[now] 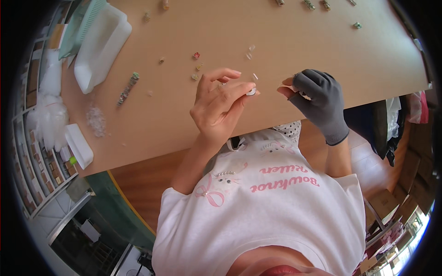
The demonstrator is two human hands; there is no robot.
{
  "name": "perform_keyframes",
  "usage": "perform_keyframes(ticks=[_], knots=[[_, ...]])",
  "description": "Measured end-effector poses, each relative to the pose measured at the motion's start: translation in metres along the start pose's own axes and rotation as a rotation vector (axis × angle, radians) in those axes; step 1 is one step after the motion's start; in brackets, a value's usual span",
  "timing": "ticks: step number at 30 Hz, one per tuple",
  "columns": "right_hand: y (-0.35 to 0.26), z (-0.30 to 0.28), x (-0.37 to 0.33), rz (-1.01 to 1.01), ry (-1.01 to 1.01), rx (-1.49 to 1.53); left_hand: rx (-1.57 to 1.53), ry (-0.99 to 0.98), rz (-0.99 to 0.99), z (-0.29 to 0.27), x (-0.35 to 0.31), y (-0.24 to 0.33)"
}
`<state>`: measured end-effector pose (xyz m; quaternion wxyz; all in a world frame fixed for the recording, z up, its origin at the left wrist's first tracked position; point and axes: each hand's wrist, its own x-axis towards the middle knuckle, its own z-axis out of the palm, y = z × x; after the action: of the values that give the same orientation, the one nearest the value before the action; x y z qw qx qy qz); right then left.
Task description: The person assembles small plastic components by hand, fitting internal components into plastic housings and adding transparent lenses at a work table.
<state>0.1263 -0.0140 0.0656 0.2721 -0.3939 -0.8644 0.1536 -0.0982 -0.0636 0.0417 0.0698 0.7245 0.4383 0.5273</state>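
My left hand is bare and hovers over the near part of the table. Its thumb and index finger pinch a small round silvery piece. To the right, my right hand wears a grey glove with bare thumb and fingertips showing. Its fingers are curled against the thumb, and whatever they hold is hidden. The hands are apart. Just beyond my left fingertips lie small clear strips. Past that hand's knuckles sit a small red piece and yellowish pieces.
A patterned stick with a green end lies at left, near a pile of clear bits. Farther left are a white tray, a mint-green basket and a small white container. Several patterned cylinders lie along the far side.
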Motion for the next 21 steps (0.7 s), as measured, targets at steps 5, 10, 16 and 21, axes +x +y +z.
perform_keyframes(ticks=[5,10,16,21], knots=[[-0.010,0.004,0.005,0.037,0.062,0.064,-0.421,0.005,-0.396,0.004,0.003,0.010],[-0.013,0.009,0.011,0.041,0.066,0.058,-0.428,0.050,-0.394,0.005,0.005,0.011],[-0.026,0.004,0.013,0.160,0.147,0.436,0.336,-0.003,0.213,-0.004,0.009,0.002],[-0.032,0.002,0.011,0.255,0.047,0.661,0.369,0.016,0.240,-0.005,0.011,0.003]])
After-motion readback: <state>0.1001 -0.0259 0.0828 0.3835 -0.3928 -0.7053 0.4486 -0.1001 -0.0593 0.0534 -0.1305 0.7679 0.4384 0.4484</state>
